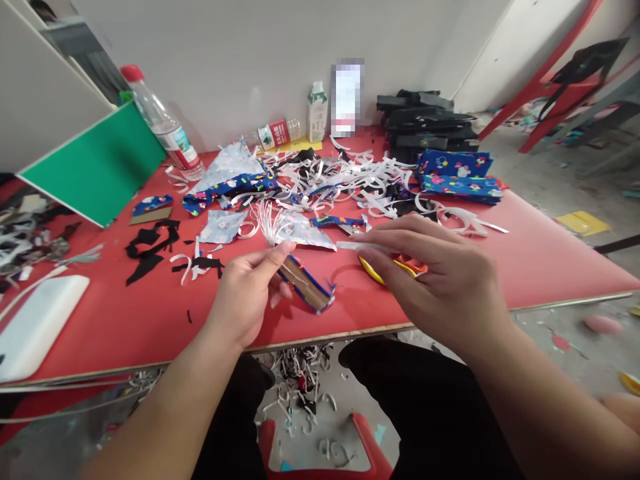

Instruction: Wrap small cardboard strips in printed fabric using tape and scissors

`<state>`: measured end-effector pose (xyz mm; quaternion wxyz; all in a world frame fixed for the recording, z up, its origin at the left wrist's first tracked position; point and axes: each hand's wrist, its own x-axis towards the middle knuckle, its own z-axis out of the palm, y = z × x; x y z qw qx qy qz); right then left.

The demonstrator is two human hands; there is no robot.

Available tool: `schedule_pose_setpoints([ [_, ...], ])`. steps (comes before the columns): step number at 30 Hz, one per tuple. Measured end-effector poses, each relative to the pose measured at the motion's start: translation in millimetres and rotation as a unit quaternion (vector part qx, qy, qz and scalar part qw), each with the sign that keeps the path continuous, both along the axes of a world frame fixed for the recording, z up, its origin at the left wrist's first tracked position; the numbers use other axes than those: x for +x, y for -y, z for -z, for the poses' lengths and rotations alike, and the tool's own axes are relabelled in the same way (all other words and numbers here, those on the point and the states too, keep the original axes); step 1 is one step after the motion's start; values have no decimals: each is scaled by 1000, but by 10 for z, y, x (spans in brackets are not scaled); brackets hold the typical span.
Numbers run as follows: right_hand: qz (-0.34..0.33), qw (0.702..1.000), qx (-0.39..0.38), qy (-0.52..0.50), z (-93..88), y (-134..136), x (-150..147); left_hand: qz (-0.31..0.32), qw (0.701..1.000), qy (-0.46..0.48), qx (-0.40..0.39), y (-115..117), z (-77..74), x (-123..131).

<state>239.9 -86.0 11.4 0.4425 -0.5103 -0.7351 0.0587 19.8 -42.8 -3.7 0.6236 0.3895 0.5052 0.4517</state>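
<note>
My left hand (250, 287) is closed around a strip of brown cardboard edged with blue printed fabric (306, 283), which slants down to the right above the table's front edge. A tuft of thin white strips (267, 223) fans upward out of the same grip. My right hand (440, 273) has thumb and index finger pinched on a flat white strip (350, 245) pointing left. Partly hidden beneath that hand lies a tool with yellow and orange loop handles (373, 272), which looks like scissors. Pale printed fabric (307, 230) rests just beyond my left hand.
White and black scraps (330, 173) heap across the red table (160, 320). Folded blue printed pieces (457, 177) and stacked black pieces (425, 120) stand at right. Bottles (170, 133) and a phone (347, 97) line the back. A white device (45, 327) sits at left.
</note>
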Motion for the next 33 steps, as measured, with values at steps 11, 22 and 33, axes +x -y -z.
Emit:
schedule_pose_setpoints([
  [11, 20, 988, -148, -37, 39, -16, 135, -61, 994, 76, -52, -59, -107, -87],
  [22, -187, 949, -157, -197, 21, 113, -6, -35, 991, 126, -5, -62, -86, -160],
  [33, -35, 988, -129, -80, 95, -2, 77, -79, 988, 134, -7, -105, -116, -182],
])
